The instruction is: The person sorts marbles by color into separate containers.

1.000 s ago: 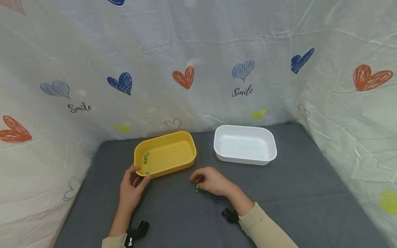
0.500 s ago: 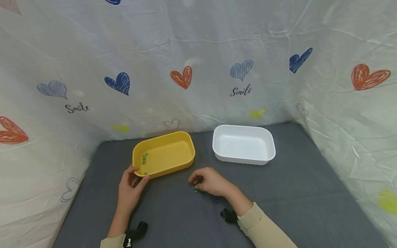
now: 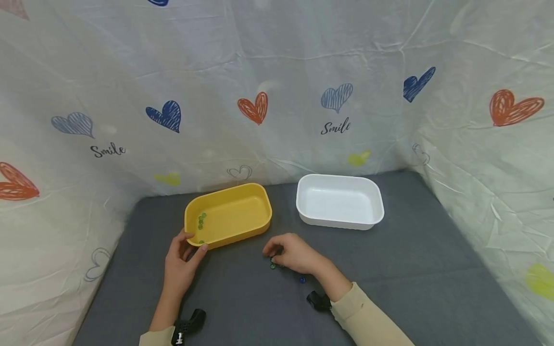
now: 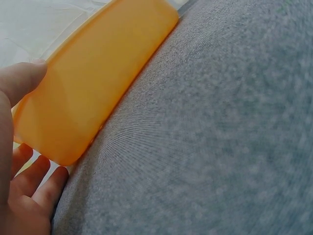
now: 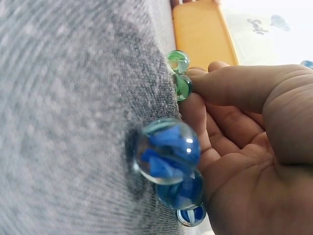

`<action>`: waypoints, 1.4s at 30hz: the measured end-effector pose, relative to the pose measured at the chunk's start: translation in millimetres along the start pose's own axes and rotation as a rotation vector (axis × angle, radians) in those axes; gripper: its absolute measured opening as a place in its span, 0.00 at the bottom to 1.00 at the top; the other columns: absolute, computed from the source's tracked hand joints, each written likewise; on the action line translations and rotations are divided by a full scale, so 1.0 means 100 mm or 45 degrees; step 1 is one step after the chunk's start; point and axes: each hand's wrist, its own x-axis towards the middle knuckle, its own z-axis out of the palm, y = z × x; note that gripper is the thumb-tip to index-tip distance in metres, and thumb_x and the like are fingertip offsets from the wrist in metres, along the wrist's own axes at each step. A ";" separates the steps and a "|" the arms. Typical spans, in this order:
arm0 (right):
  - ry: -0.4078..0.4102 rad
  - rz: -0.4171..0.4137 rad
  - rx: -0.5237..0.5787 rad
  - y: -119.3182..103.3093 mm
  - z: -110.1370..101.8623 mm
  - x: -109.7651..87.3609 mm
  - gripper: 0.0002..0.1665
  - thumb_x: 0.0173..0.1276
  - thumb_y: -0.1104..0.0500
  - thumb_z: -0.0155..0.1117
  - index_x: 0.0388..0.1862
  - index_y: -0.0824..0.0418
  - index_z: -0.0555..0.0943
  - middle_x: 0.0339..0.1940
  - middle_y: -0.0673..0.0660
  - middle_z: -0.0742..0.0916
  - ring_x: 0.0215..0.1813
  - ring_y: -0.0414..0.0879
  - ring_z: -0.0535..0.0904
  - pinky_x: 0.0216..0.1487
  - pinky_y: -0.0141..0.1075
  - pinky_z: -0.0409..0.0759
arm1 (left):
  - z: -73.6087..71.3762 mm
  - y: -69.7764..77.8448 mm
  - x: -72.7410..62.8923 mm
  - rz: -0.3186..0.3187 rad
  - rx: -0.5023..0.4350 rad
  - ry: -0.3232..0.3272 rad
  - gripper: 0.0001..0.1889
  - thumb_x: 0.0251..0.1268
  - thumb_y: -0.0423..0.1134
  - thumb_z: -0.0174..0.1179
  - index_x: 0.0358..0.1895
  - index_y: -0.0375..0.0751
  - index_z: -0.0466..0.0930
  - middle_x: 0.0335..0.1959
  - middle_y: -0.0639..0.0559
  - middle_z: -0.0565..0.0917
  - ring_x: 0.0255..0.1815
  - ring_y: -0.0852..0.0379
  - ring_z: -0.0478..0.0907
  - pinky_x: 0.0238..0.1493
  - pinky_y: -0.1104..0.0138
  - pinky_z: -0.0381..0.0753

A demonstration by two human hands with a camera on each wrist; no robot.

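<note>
My left hand (image 3: 181, 262) grips the near left corner of a yellow plastic tray (image 3: 242, 211), thumb at the front rim and fingers around the side. Several green marbles (image 3: 201, 221) lie inside at its left end. On the grey cloth right of the tray, my right hand (image 3: 296, 252) reaches down with curled fingers. The right wrist view shows its thumb and forefinger pinching a green marble (image 5: 183, 88); another green marble (image 5: 177, 60) lies just past it. Three blue marbles (image 5: 167, 151) sit on the cloth beside the palm; the head view shows one blue marble (image 3: 302, 279) plainly.
A white plastic tray (image 3: 339, 199) stands at the back right of the grey cloth-covered table (image 3: 411, 269). Behind the table hangs a pale curtain (image 3: 290, 67) printed with hearts. Black camera mounts (image 3: 190, 324) are strapped to both wrists.
The head view has shifted slightly. Both hands stay almost where they were, the left on the yellow tray and the right at the green marbles.
</note>
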 end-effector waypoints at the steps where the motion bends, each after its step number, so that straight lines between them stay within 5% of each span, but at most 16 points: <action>1: 0.001 -0.001 0.000 0.00 0.00 0.00 0.16 0.73 0.72 0.72 0.54 0.57 0.91 0.50 0.47 0.92 0.52 0.40 0.87 0.53 0.37 0.86 | 0.00 0.00 0.00 0.003 -0.002 0.000 0.27 0.74 0.30 0.72 0.70 0.30 0.72 0.86 0.41 0.62 0.83 0.39 0.65 0.68 0.79 0.74; 22: 0.157 -0.041 0.015 -0.03 -0.01 0.03 0.11 0.75 0.68 0.72 0.53 0.59 0.91 0.46 0.46 0.91 0.50 0.42 0.86 0.53 0.41 0.85 | 0.00 0.05 -0.01 0.019 -0.040 -0.006 0.26 0.74 0.28 0.71 0.69 0.30 0.72 0.85 0.42 0.63 0.82 0.41 0.67 0.68 0.79 0.74; 42: 0.273 -0.071 0.087 -0.15 -0.12 0.11 0.10 0.77 0.66 0.71 0.54 0.64 0.90 0.51 0.57 0.92 0.50 0.44 0.88 0.49 0.38 0.89 | 0.00 0.00 0.00 -0.005 0.006 0.002 0.27 0.74 0.31 0.73 0.69 0.30 0.71 0.86 0.39 0.63 0.83 0.37 0.66 0.67 0.79 0.74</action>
